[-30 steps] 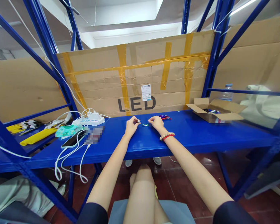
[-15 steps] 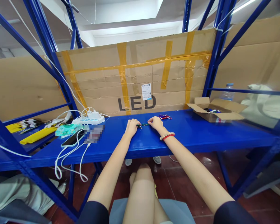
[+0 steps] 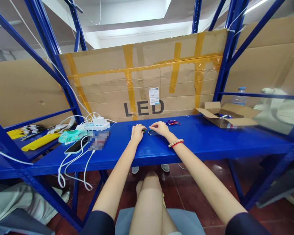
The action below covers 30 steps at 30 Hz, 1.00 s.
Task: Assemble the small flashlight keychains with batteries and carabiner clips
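Observation:
On the blue shelf top (image 3: 117,140), my left hand (image 3: 136,133) has its fingers closed around a small dark green piece (image 3: 144,130), mostly covered by the fingers. Facing it, my right hand (image 3: 161,128) pinches a small, shiny green piece (image 3: 150,132) with a dark or metallic end, low over the surface. A short gap separates the two pieces. Their exact kind is too small to make out. Just behind my right hand lies a little heap of slim, shiny purple and red pieces (image 3: 173,122).
An open cardboard box (image 3: 220,122) with small items stands at the right. To the left are a phone (image 3: 77,146), white cables, a power strip (image 3: 98,124) and a green packet (image 3: 72,135). A cardboard panel (image 3: 107,91) closes off the back, between blue posts.
My right hand has shifted slightly left, and the green piece at its fingertips has turned and shows less of its length. My left hand has moved a little left, with its piece more covered.

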Each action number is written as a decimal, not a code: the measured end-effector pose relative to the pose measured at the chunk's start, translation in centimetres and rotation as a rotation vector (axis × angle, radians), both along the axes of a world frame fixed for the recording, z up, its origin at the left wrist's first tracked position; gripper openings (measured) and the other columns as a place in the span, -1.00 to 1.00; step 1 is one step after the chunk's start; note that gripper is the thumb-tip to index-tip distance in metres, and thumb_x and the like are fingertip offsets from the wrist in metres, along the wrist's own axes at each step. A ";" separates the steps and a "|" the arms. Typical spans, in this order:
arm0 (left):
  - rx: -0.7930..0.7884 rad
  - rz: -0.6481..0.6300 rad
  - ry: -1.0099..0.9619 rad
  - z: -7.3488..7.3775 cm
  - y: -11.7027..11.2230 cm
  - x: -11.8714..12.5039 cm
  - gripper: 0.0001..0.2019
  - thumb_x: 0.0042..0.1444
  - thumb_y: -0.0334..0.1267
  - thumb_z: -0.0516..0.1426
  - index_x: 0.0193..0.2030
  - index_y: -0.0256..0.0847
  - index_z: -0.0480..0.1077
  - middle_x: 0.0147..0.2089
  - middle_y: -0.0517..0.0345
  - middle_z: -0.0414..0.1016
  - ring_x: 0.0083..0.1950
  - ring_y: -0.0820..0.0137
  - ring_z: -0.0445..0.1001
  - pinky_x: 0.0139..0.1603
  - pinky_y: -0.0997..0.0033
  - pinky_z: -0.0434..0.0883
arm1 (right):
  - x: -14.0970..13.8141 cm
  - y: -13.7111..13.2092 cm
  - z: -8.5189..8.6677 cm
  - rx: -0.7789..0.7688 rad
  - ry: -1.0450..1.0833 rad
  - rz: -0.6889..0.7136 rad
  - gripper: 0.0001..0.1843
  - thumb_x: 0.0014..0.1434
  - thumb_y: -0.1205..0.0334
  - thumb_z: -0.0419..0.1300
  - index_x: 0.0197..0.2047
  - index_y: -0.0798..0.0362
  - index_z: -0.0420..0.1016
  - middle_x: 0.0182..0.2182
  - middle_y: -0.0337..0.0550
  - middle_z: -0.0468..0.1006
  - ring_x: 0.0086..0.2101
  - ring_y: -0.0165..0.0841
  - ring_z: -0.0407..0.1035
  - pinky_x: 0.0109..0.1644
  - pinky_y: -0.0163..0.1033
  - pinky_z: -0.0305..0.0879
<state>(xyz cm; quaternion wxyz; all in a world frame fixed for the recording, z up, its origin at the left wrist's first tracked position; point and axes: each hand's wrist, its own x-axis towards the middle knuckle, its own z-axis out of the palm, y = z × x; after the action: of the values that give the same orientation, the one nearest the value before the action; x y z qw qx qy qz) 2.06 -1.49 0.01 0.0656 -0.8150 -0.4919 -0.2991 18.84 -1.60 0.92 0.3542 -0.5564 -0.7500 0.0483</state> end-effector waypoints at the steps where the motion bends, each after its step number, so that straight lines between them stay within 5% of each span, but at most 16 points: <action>1: 0.002 0.007 -0.008 0.0 0.0 0.0 -0.80 0.03 -0.50 0.09 -0.30 -0.14 0.45 -0.20 0.14 0.48 -0.10 0.30 0.33 -0.05 0.27 0.14 | -0.1 0.0 0.0 -0.029 -0.018 0.052 -0.75 0.07 0.03 0.18 -0.32 -0.02 0.60 -0.34 -0.22 0.60 -0.31 -0.38 0.43 -0.35 -0.39 0.22; 8: 0.039 -0.003 -0.110 0.1 0.0 0.0 -0.86 -0.01 -0.50 0.13 -0.34 -0.18 0.38 -0.26 0.17 0.50 -0.14 0.32 0.38 -0.07 0.30 0.19 | -0.1 0.8 -0.7 -0.092 -0.091 0.227 -0.71 -0.03 -0.01 0.25 -0.31 -0.01 0.60 -0.38 -0.22 0.60 -0.33 -0.39 0.43 -0.36 -0.41 0.22; 18: 0.022 -0.110 -0.362 -0.2 0.9 -0.2 -0.83 -0.09 -0.49 0.20 -0.39 -0.19 0.32 -0.33 0.24 0.45 -0.30 0.46 0.42 -0.17 0.45 0.32 | -0.1 1.7 -1.2 -0.079 0.013 0.214 -0.80 -0.03 0.21 0.28 -0.30 0.10 0.59 -0.42 -0.16 0.60 -0.39 -0.41 0.44 -0.33 -0.41 0.28; 23: -0.012 -0.116 -0.410 -0.4 0.9 -0.1 -0.83 -0.08 -0.45 0.21 -0.35 -0.16 0.32 -0.35 0.26 0.47 -0.28 0.45 0.45 -0.16 0.47 0.35 | 0.1 1.9 -1.2 -0.015 0.160 0.153 -0.79 0.02 0.16 0.25 -0.29 0.09 0.58 -0.38 -0.16 0.60 -0.35 -0.40 0.46 -0.31 -0.42 0.30; 30: 0.010 -0.073 -0.372 -0.3 0.6 -0.1 -0.87 -0.01 -0.40 0.17 -0.30 -0.12 0.36 -0.29 0.21 0.51 -0.22 0.38 0.47 -0.14 0.42 0.36 | 0.0 0.4 -0.4 -0.103 -0.016 0.111 -0.85 0.05 0.17 0.21 -0.37 0.02 0.59 -0.46 -0.23 0.60 -0.38 -0.43 0.45 -0.40 -0.42 0.21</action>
<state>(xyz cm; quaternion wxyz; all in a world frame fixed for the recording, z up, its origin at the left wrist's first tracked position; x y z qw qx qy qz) 1.94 -0.87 -0.31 -0.0336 -0.7626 -0.4641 -0.4494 18.82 -1.17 0.57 0.3160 -0.5318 -0.7790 0.1022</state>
